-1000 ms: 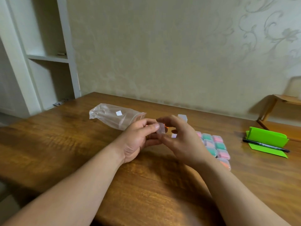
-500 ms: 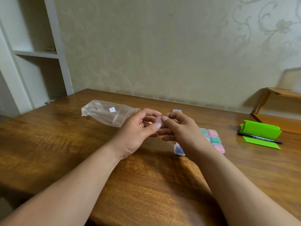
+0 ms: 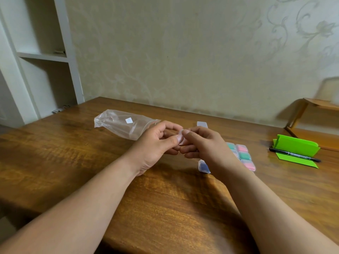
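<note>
Little changes in half a second: we see the left hand [image 3: 156,147] and right hand [image 3: 203,145] keep their grip, fingertips pinching one small clear case [image 3: 181,137] between them, held just right of the clear bag [image 3: 124,123]. A blue-filled case [image 3: 203,166] lies under the right wrist, as before. On the wooden table [image 3: 73,153], pink and green cases [image 3: 242,154] lie farther right of the bag, with a green card stand [image 3: 297,145] and black pen [image 3: 295,155] beyond. White shelves [image 3: 42,55] stand behind and left of the bag.

I saw pink and green small boxes [image 3: 242,154], one blue box [image 3: 203,166]. The stand [image 3: 297,147] was bright green, the pen [image 3: 295,156] black, the table [image 3: 55,158] brown wood-grained.
</note>
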A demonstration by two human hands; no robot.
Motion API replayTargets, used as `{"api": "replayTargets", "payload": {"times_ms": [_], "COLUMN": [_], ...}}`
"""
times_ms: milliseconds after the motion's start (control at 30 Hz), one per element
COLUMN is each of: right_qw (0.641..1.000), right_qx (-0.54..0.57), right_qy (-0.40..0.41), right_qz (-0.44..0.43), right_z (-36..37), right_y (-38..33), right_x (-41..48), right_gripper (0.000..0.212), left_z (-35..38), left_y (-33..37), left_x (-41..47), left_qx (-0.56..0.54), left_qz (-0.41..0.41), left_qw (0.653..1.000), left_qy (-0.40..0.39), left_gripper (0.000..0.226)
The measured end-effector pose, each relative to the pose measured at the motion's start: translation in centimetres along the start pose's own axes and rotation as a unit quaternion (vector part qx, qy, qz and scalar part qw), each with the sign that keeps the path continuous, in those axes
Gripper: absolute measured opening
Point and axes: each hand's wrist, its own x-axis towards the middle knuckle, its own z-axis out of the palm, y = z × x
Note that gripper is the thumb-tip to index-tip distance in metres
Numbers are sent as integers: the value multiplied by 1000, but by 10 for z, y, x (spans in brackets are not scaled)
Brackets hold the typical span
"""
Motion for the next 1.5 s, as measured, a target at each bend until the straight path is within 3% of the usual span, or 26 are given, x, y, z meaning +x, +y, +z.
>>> {"api": "replayTargets", "payload": {"times_ms": [267, 600, 1067, 1500], "right_qw": [994, 999, 998, 998], "right_qx": [77, 20, 10, 32], "right_qy": [-27, 9, 30, 43], "right_qz": [68, 44, 46, 42], "right_z": [0, 4, 10, 19], "right_y": [0, -4, -4, -7], "right_x": [2, 2, 2, -3], "right_gripper": [32, 28, 31, 19], "left_z": [4, 9, 13, 18], "left_y": [7, 8, 7, 7], "left_x": [-4, -4, -3, -5], "left_qx": [40, 36, 40, 55], "left_qz": [-41, -45, -38, -16], "left_qw": [998, 998, 998, 998], "left_qy": [-34, -17, 8, 40], "left_gripper": [15, 16, 16, 15]}}
